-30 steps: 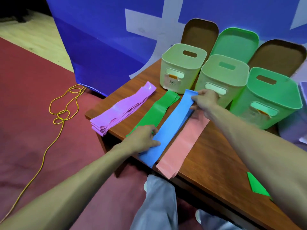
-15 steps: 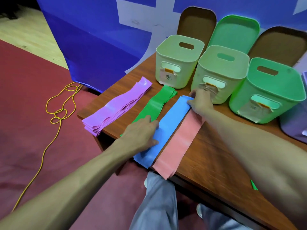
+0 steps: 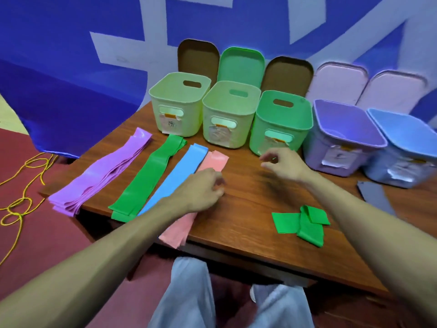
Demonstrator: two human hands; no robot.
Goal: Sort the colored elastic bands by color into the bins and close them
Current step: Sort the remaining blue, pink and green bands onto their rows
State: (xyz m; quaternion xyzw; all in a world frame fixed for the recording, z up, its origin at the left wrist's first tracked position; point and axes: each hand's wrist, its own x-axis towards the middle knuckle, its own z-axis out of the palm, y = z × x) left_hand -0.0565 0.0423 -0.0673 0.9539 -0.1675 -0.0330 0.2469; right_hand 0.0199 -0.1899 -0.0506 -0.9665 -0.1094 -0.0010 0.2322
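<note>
Four lots of bands lie side by side on the wooden table (image 3: 248, 216): a purple stack (image 3: 101, 176), a green band (image 3: 151, 176), a blue band (image 3: 182, 169) and a pink band (image 3: 215, 160). A folded green band (image 3: 300, 223) lies apart, front right. Five open bins stand in a row behind: pale yellow (image 3: 177, 107), pale green (image 3: 227, 114), green (image 3: 281, 124), purple (image 3: 343, 138), blue (image 3: 402, 147). My left hand (image 3: 201, 190) hovers over the pink band, fingers loosely curled. My right hand (image 3: 281, 164) hangs blurred above the bare wood before the green bin, holding nothing.
Lids lean against the blue wall behind the bins: brown (image 3: 197, 58), green (image 3: 240, 65), brown (image 3: 287, 74) and two pink ones (image 3: 338, 81). A dark grey strip (image 3: 376, 197) lies at the table's right. Yellow cord (image 3: 21, 202) trails on the red floor at left.
Both hands have left the blue band. My left hand slid right over the pink band; my right hand moved right, off the band ends. The view swung right, showing the purple and blue bins.
</note>
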